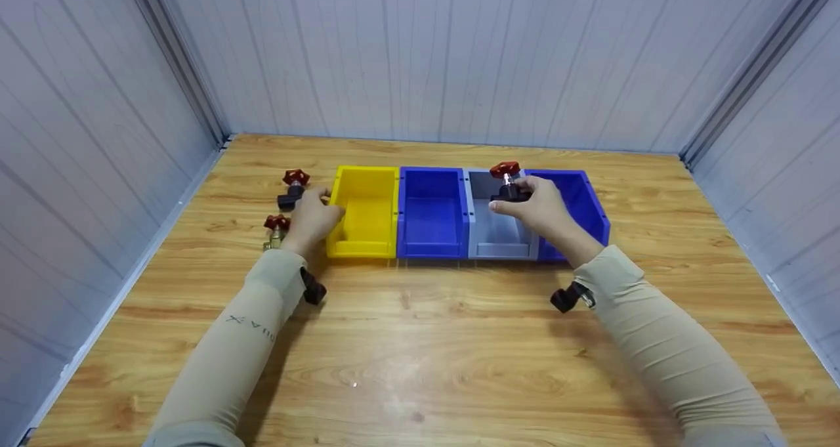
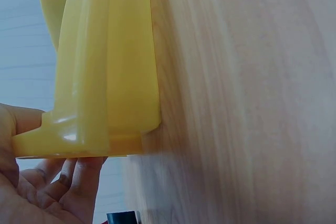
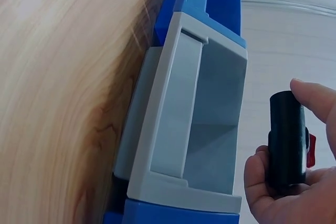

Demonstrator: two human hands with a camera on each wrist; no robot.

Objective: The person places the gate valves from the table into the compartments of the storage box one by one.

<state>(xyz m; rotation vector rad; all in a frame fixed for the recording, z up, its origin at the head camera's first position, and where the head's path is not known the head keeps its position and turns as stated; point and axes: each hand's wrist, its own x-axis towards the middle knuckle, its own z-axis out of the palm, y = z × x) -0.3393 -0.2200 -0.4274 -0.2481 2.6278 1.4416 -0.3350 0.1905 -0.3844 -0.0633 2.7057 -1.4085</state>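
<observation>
Right hand [image 3: 307,200] holds valve [image 1: 508,191], red wheel [image 1: 504,169] up, body [image 3: 287,140] sideways.

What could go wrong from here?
1. The held valve could slip from the right grip and hit the gray bin.
2. The left grip pinches the yellow bin's wall; a tug might shift it.
3. The right sleeve might knock the loose valve beside it.

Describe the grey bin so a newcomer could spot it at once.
On the table, four bins stand in a row. The grey bin is third from the left, between two blue ones, below the valve that the right hand holds. It is the only grey one in the row.
</observation>
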